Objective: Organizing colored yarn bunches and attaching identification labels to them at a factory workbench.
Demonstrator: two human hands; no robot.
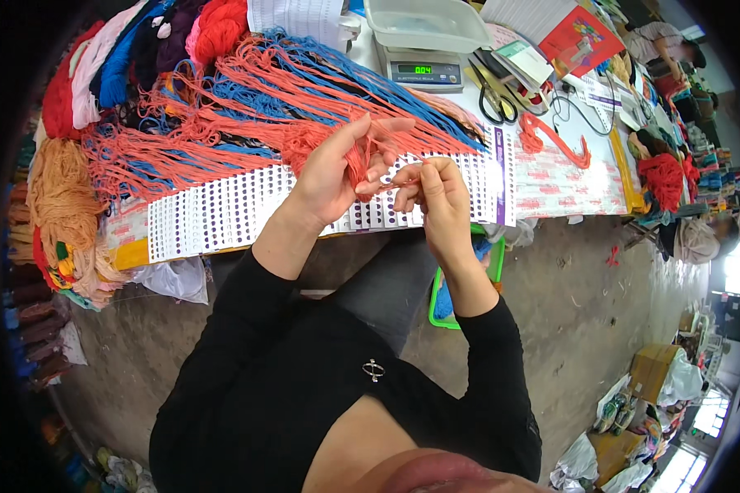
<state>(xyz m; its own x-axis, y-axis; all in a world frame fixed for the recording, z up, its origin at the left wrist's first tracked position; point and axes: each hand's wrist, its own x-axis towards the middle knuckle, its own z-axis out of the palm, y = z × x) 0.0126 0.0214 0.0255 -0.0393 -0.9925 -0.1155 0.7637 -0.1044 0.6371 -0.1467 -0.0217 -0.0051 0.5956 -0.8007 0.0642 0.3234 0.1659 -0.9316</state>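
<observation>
Your left hand [337, 168] grips a coral yarn bundle [358, 163] above the bench [551, 185]; your right hand [432, 193] pinches one strand [404, 169]. Pull unevenly and it could snag or tangle.

A scale's small green screen [423, 70] glows at twelve o'clock; a red booklet [582, 37] lies at one o'clock; dotted white charts [222, 214] lie centre-left.

Worktable clutter around the yarn work

A scale [424, 70] with a white tray [426, 23] stands at the table's [551, 185] far edge, scissors [492, 97] just right of it, a red hanger [555, 138] further right. Yarn bundles [90, 66] crowd the far left corner; tan skeins [57, 205] hang off the left edge. A green basket [495, 267] sits on the floor below.
</observation>
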